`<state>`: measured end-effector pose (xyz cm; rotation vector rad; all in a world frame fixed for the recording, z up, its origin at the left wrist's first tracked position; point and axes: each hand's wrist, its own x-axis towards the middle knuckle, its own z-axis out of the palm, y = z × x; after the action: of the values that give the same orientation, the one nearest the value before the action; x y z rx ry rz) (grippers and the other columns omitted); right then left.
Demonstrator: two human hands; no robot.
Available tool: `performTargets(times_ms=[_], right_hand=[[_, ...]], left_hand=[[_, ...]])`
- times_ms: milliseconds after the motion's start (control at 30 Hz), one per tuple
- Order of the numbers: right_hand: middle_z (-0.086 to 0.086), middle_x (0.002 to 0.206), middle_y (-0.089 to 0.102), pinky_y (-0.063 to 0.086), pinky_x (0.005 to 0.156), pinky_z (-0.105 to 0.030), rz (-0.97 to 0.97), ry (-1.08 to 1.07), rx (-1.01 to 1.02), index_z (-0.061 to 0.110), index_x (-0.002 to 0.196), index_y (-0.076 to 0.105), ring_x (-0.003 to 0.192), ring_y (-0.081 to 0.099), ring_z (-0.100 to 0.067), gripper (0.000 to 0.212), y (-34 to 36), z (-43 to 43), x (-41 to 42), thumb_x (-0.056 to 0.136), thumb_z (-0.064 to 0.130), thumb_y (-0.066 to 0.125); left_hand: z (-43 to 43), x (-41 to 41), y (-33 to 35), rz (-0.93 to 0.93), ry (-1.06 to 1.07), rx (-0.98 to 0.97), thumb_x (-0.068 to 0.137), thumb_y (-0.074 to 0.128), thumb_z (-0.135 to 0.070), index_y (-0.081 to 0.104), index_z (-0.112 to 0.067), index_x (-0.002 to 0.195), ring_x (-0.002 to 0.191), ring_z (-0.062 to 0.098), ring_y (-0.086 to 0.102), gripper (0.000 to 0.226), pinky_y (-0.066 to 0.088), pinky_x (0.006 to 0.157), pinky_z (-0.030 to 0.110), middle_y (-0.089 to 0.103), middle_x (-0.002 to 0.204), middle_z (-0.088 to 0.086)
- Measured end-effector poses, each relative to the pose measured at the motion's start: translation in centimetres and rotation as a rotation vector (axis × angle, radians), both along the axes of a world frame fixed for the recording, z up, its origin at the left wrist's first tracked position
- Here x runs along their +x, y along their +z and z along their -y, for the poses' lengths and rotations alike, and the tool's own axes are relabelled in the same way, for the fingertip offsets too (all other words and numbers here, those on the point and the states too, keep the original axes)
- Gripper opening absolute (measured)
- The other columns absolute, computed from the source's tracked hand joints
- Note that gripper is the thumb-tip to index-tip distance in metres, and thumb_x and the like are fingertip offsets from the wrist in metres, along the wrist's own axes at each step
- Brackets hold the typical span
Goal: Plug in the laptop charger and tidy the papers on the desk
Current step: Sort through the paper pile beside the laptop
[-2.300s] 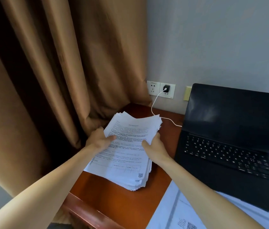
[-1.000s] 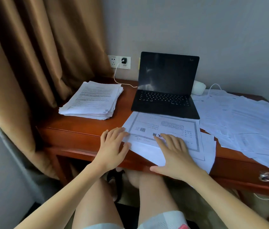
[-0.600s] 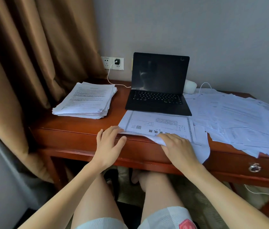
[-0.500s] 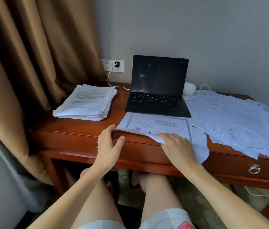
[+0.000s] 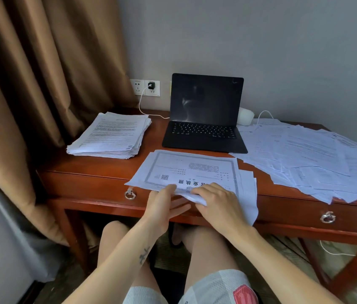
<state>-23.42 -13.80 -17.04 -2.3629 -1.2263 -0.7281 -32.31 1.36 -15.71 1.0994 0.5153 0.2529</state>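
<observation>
Charger: the black plug [image 5: 151, 86] sits in the wall socket [image 5: 138, 87], and its white cable [image 5: 141, 106] runs behind the laptop [image 5: 204, 128]; that half looks done.
Papers in hand: a few loose sheets [image 5: 246, 187], topped by a bordered certificate [image 5: 190, 170], lie at the desk [image 5: 85, 170] front just before the laptop, with the near edge overhanging.
Left hand [image 5: 164, 208]: fingers straight, slid beneath the overhang.
Right hand [image 5: 219, 205]: curled over the bunched near edge, gripping it.
Handling: light, floppy and slick sheet on sheet, and quick to crease. Probably best held flat from underneath with a pinch at the edge.
Elsewhere: a squared stack [image 5: 111, 137] lies by the curtain [image 5: 30, 84], and scattered papers [image 5: 309, 154] lie to the right of the laptop.
</observation>
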Motion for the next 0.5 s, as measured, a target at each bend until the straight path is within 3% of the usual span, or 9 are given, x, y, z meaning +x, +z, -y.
performTargets(times_ms=[67,133,200,300,400,500], right_hand=[[0.015,0.101,0.07,0.048,0.065,-0.026,-0.064,0.056,-0.031,0.028,0.106,0.074,0.093,0.063,-0.013,0.032,-0.3,0.9,0.3,0.076,0.021,0.08],[0.016,0.117,0.066,0.051,0.084,-0.029,-0.165,0.12,-0.072,0.027,0.115,0.071,0.107,0.058,-0.01,0.035,-0.4,1.8,0.6,0.08,0.032,0.074],[0.019,0.134,0.055,0.038,0.104,-0.025,-0.269,0.163,-0.154,0.031,0.129,0.064,0.124,0.047,-0.004,0.051,-0.2,2.6,0.7,0.082,0.053,0.07],[0.026,0.147,0.039,0.017,0.116,-0.017,-0.483,0.252,-0.201,0.035,0.141,0.053,0.138,0.027,0.006,0.073,0.1,4.0,0.7,0.082,0.077,0.058],[0.022,0.144,0.044,0.015,0.112,-0.007,-0.703,0.283,-0.055,0.03,0.14,0.054,0.137,0.028,0.008,0.059,1.2,4.4,1.0,0.093,0.064,0.052],[0.015,0.137,0.05,0.024,0.114,-0.015,-0.677,0.193,0.086,0.024,0.136,0.058,0.132,0.035,0.0,0.038,3.3,3.4,3.1,0.1,0.039,0.057]], left_hand=[[0.1,0.2,-0.2,-0.006,0.065,-0.004,0.098,0.046,-0.001,0.062,-0.008,0.13,0.102,0.034,0.076,0.036,0.063,0.075,0.041,0.077,0.112,0.016],[0.3,0.2,-0.2,-0.014,0.128,0.018,0.094,0.043,0.006,0.064,-0.016,0.121,0.105,0.033,0.071,0.041,0.062,0.066,0.037,0.074,0.113,0.013],[0.3,0.2,-0.4,-0.03,0.17,0.073,0.093,0.042,0.009,0.063,-0.026,0.115,0.107,0.027,0.065,0.046,0.059,0.064,0.035,0.071,0.114,0.006],[-0.1,-0.2,-0.2,-0.014,0.211,0.15,0.094,0.042,0.013,0.061,-0.027,0.108,0.099,0.021,0.063,0.046,0.058,0.075,0.04,0.069,0.106,0.001],[-1.5,-0.7,0.3,0.008,0.221,0.298,0.088,0.049,0.003,0.064,-0.023,0.099,0.098,0.026,0.061,0.033,0.055,0.094,0.054,0.068,0.1,0.005],[-2.7,-0.3,1.9,0.04,0.198,0.44,0.088,0.047,0.002,0.069,-0.012,0.101,0.099,0.027,0.063,0.029,0.055,0.086,0.044,0.072,0.101,0.008]])
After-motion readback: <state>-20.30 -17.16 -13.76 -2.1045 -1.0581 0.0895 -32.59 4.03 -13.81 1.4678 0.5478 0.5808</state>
